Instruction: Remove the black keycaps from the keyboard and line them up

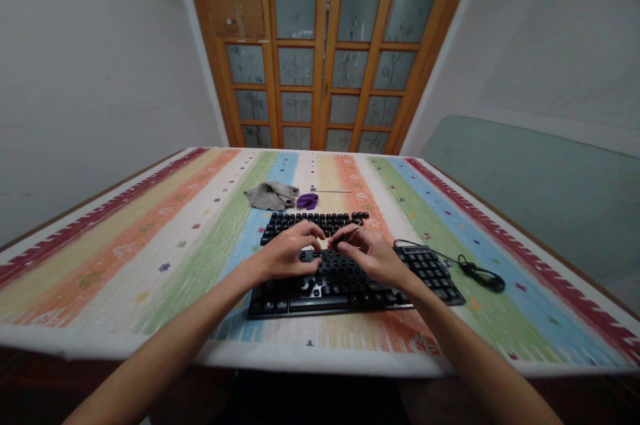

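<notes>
Head view: left grip (293,251) is gaping; right grip (375,255) is apparently pinching a black piece (338,245).
Loose keys (313,219): lying centre.
Keyboard (340,285): carrying keys lower right.

Here's the left forearm (190,328), bare and slender from the lower left; the right forearm (467,348), bare too, enters lower right. Both narrow toward uncovered hands, left (287,253) and right (376,256), with slim fingers (306,268).

Striped tablecloth (120,271) under keyboard (345,283), keycaps (289,221), grey cloth (271,196), purple bundle (307,201)
</notes>
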`<state>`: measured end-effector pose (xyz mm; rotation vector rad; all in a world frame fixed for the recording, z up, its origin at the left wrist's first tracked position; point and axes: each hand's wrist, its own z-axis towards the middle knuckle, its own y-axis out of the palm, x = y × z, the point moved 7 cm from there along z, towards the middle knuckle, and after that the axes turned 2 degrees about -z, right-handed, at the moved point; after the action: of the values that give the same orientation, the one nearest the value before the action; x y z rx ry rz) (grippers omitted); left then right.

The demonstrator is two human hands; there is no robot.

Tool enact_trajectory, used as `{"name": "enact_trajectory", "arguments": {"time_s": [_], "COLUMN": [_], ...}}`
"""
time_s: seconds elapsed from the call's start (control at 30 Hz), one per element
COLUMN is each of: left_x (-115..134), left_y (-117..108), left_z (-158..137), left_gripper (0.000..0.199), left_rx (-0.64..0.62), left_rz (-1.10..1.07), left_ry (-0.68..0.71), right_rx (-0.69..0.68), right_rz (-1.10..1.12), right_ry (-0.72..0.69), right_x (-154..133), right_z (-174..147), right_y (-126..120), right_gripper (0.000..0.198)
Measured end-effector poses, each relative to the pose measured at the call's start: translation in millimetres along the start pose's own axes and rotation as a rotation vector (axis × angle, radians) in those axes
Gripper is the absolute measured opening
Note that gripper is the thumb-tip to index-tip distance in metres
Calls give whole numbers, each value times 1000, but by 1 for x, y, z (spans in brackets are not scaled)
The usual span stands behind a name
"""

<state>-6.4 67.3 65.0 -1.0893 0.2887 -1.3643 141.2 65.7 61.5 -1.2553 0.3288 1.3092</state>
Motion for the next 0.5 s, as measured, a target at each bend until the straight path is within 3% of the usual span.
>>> {"name": "enact_trajectory", "arguments": {"time_s": [0.27,0.5], "left_x": [-27,-59], "left_y": [-2,7], "left_z": [0,1], "left_gripper": [4,1], "left_rx": [45,-44], "left_rz": [59,240], "left_ry": [-21,-39], "right_rx": [43,44], "right_rz": [-107,-124], "right_ry": [-20,-18], "right_x": [1,1], "right_z": [0,-1], "right_y": [-4,-6], "right_gripper": [14,13]}}
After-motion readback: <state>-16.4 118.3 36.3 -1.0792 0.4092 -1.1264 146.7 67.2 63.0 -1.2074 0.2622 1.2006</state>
